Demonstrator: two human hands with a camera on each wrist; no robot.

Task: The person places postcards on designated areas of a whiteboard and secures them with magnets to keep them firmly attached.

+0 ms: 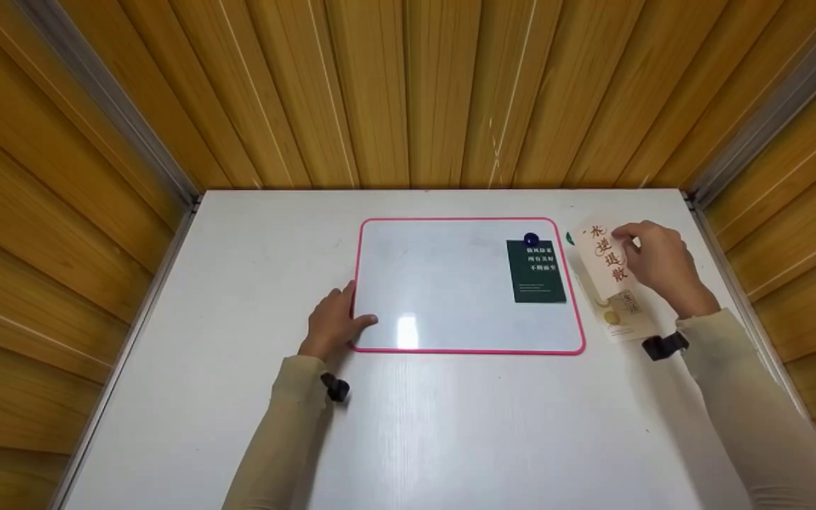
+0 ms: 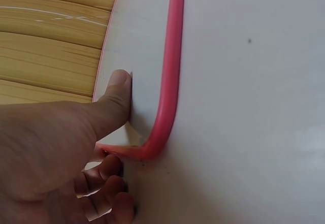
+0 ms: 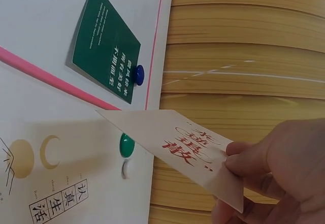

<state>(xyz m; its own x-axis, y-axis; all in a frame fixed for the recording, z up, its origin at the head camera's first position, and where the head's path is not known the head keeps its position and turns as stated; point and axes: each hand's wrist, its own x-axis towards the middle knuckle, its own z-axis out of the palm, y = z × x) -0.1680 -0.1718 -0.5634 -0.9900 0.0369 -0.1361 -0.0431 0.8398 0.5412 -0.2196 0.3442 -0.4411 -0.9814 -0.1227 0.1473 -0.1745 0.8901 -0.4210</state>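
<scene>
A whiteboard with a pink frame lies on the table. My left hand grips its near left corner, the thumb over the surface and the fingers curled along the outer edge, as the left wrist view shows. On the right, my right hand pinches a pale card with red characters between thumb and fingers. That card is tilted up over another card with gold shapes, which lies on the table. On the board's right part, a dark green card sits under a blue magnet at its top edge.
A green magnet and a white magnet lie on the table beyond the gold-patterned card, just right of the board. Wood-patterned walls enclose the white table at the back and both sides.
</scene>
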